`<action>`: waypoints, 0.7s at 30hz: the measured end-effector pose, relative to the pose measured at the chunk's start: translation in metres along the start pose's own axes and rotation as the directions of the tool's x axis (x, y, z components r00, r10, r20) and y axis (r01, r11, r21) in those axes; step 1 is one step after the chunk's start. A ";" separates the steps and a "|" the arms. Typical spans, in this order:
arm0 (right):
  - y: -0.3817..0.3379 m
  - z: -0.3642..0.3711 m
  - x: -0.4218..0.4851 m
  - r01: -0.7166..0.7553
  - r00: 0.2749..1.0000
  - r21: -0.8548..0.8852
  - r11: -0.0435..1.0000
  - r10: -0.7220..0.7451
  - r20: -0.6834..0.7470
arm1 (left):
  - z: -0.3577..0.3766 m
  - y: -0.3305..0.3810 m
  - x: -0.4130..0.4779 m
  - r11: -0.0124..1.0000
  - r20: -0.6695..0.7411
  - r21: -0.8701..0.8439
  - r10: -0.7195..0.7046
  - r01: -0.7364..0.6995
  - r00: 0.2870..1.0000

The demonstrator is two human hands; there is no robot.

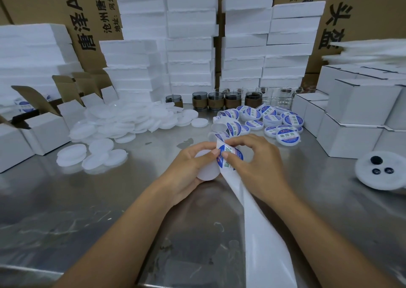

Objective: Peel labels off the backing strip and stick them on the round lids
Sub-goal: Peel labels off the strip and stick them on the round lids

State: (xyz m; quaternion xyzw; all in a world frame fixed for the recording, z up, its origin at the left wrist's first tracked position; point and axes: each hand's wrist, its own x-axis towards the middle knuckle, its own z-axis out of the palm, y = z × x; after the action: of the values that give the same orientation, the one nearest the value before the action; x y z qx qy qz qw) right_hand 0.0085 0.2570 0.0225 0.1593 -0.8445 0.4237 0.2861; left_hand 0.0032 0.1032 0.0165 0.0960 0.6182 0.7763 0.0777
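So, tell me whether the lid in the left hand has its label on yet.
Not yet: the lid in the left hand shows a bare white face, and the blue label sits at the backing strip.

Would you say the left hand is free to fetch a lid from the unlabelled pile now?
Probably not yet: the left hand holds a blank lid, though the way to the pile looks open.

On my feed I see a bare left forearm (123, 228) and right forearm (325, 232), uncovered up to the frame edge. The left hand (186, 167) and right hand (252, 162) are bare, and the fingernails (214, 153) are short and plain.
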 end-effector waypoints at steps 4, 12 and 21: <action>0.001 -0.001 0.000 0.025 0.999 -0.037 0.999 -0.024 0.036 | -0.001 -0.001 0.001 1.000 -0.089 0.018 0.018 -0.017 0.996; 0.002 -0.001 -0.002 0.031 0.997 -0.060 0.998 -0.027 0.072 | 0.002 -0.001 -0.001 0.985 -0.105 0.154 0.090 -0.073 0.990; -0.003 -0.004 -0.003 0.080 0.990 -0.075 0.994 -0.071 0.121 | 0.004 0.001 -0.002 0.974 -0.163 0.214 0.114 -0.077 0.980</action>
State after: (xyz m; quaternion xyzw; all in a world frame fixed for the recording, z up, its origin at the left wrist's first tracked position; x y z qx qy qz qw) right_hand 0.0134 0.2583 0.0241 0.2044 -0.8696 0.3683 0.2576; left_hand 0.0065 0.1063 0.0180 0.0650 0.6946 0.7161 -0.0246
